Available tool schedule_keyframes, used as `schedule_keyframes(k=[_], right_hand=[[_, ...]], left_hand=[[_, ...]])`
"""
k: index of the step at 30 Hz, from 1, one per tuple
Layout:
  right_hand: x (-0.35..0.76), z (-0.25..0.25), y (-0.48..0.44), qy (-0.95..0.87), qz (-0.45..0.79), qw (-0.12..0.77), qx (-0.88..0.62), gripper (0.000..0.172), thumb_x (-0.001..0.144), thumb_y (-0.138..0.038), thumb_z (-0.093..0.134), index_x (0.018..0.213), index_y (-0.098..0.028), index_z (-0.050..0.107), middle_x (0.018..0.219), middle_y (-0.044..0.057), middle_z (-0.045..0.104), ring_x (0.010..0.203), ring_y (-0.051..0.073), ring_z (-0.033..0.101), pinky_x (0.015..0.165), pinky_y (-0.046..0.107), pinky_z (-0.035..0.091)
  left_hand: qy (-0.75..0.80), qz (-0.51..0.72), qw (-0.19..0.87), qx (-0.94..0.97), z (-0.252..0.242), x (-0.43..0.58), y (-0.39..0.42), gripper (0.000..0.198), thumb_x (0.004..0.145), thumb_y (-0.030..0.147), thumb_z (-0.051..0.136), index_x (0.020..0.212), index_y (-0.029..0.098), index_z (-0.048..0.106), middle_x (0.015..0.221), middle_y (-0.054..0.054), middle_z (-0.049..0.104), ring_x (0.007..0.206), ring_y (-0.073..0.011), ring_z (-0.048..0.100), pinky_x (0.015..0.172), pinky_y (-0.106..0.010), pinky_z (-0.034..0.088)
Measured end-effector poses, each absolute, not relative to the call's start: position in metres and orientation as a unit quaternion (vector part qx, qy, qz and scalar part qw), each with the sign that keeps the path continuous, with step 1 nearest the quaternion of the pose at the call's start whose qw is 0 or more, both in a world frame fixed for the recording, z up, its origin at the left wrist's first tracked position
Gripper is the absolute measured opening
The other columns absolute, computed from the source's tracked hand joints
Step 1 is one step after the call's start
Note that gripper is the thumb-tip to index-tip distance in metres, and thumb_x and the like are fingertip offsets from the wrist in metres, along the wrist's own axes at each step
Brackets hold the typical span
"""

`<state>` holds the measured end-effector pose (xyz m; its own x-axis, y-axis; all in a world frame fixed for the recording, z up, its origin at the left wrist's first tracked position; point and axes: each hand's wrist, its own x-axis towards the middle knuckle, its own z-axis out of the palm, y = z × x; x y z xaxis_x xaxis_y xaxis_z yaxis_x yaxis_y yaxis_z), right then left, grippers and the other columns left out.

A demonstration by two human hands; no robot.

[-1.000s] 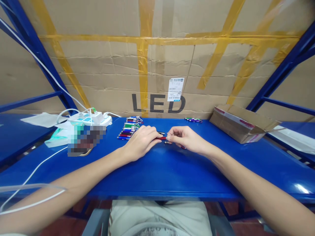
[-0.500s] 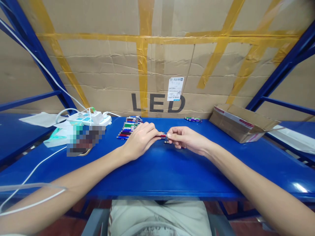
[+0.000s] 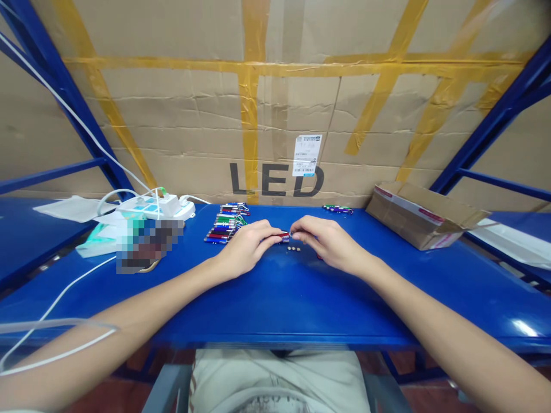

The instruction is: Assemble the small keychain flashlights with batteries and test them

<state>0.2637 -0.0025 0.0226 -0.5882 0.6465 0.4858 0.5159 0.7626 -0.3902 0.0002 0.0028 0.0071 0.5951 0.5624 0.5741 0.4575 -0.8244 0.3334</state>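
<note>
My left hand [image 3: 246,245] rests on the blue table [image 3: 275,298] and pinches a small red keychain flashlight [image 3: 282,235] held level above the surface. My right hand [image 3: 323,240] meets it from the right, fingertips closed at the flashlight's end. Several tiny button batteries [image 3: 294,249] lie in a short row on the table just below the two hands. Behind my left hand, several finished flashlights [image 3: 226,223] in red, blue and green lie side by side in a neat row.
A white power strip [image 3: 157,207] with cables sits at the back left beside a blurred item [image 3: 146,244]. A few more flashlights [image 3: 338,210] lie at the back. An open cardboard box [image 3: 419,215] stands at the right. A large "LED" carton [image 3: 275,115] forms the back wall.
My right hand has turned palm down and shifted slightly left onto the flashlight's end. The small batteries beneath it now show in a row. My left hand has barely moved.
</note>
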Motion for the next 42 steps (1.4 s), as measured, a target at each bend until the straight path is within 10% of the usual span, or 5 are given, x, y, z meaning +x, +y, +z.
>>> schedule_keyframes(k=[9, 42], right_hand=[[0.267, 0.027, -0.007, -0.924, -0.021, 0.241, -0.295, 0.031, 0.115, -0.027, 0.041, 0.108, -0.022, 0.071, 0.1, 0.011, 0.069, 0.091, 0.025, 0.062, 0.08, 0.035, 0.048], [0.266, 0.033, -0.005, -0.916, 0.119, 0.263, -0.279, 0.029, 0.115, -0.035, 0.049, 0.094, -0.02, 0.063, 0.089, 0.003, 0.067, 0.079, 0.018, 0.058, 0.078, 0.029, 0.042]], left_hand=[[0.285, 0.34, 0.112, 0.889, 0.006, 0.001, 0.004, 0.032, 0.113, 0.038, 0.054, 0.119, 0.021, 0.081, 0.1, -0.006, 0.075, 0.095, -0.0215, 0.072, 0.091, -0.033, 0.057], [0.276, 0.312, 0.018, 0.909, 0.005, 0.0, -0.001, 0.033, 0.115, 0.04, 0.051, 0.121, 0.019, 0.076, 0.105, -0.008, 0.074, 0.098, -0.0232, 0.071, 0.087, -0.035, 0.053]])
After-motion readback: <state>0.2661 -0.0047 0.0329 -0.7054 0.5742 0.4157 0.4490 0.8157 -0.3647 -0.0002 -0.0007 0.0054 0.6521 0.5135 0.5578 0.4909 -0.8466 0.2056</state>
